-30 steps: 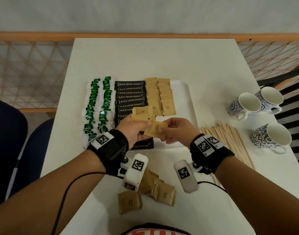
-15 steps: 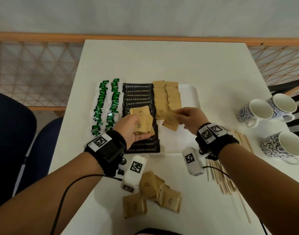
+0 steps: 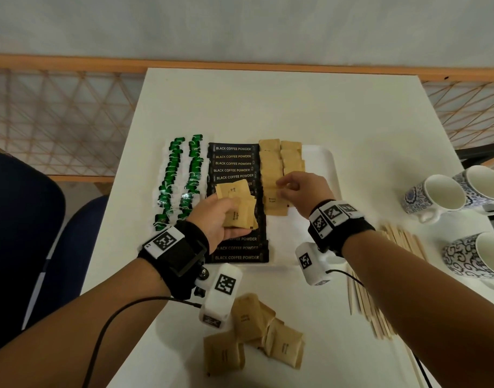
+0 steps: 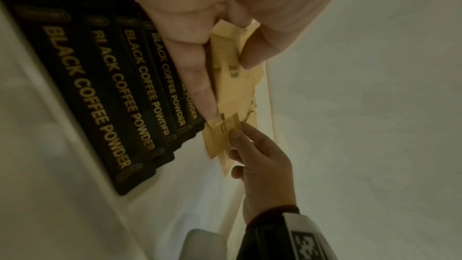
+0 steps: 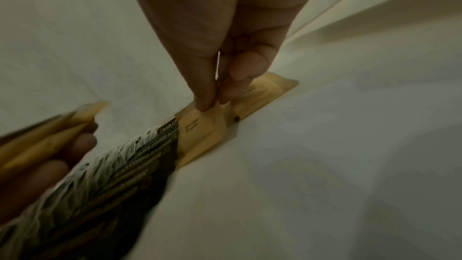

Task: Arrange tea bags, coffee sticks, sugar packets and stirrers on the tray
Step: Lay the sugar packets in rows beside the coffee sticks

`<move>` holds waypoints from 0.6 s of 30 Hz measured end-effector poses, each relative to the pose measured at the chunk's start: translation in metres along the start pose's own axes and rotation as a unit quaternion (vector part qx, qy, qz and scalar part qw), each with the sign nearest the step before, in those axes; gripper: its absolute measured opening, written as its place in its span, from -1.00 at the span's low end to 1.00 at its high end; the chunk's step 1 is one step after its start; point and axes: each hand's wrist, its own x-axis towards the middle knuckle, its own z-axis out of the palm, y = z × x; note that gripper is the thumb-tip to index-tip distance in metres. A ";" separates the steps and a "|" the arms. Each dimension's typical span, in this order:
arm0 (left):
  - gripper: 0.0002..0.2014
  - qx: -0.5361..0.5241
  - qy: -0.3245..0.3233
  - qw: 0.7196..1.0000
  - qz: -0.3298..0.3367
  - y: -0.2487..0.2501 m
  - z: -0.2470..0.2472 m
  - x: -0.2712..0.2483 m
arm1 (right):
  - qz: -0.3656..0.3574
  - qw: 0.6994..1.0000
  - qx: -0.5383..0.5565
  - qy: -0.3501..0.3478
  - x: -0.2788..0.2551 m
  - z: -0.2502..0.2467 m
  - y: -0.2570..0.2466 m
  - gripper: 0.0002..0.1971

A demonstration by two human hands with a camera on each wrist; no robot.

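Note:
On the white tray [image 3: 320, 169] lie rows of green tea bags [image 3: 181, 180], black coffee sticks [image 3: 234, 163] and brown sugar packets [image 3: 279, 161]. My left hand [image 3: 212, 217] hovers over the coffee sticks and grips a small stack of sugar packets [image 3: 236, 211], thumb on top [image 4: 232, 70]. My right hand [image 3: 282, 189] is over the near end of the sugar rows. Its thumb and forefinger pinch the edge of one sugar packet [image 5: 200, 126] that lies on the tray [image 3: 274, 204]. Wooden stirrers [image 3: 402, 242] lie on the table right of the tray.
Three blue-patterned mugs [image 3: 436, 197] stand at the table's right edge. Several loose sugar packets [image 3: 254, 331] lie near the front edge under my left wrist. More stirrers [image 3: 366, 306] run toward me below my right forearm. A railing lies beyond the table; dark chairs [image 3: 21, 219] stand at left.
My right hand took one sugar packet from the stack in my left hand, carried it up and right, and lowered it onto the tray at the near end of the sugar rows.

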 end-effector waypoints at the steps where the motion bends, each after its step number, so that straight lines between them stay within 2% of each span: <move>1: -0.68 -0.003 -0.004 1.000 -0.002 0.001 0.000 0.000 | -0.005 1.000 -0.007 0.001 0.001 0.000 0.000 -0.83; 8: -0.62 0.000 -0.006 1.000 0.007 0.000 0.001 0.003 | -0.021 0.999 -0.040 0.002 0.005 0.003 0.003 -0.85; 12: -0.59 0.018 -0.008 1.000 0.023 -0.005 0.002 0.005 | -0.029 0.999 0.008 0.016 -0.011 0.000 -0.004 -0.88; 14: -0.59 0.024 -0.006 0.999 0.033 -0.007 0.003 0.006 | -0.027 0.998 0.053 -0.013 -0.023 0.000 -0.012 -0.87; 18: -0.62 0.031 -0.002 0.998 0.052 -0.010 0.008 0.005 | -0.002 0.988 0.110 -0.112 -0.044 0.006 -0.019 -0.70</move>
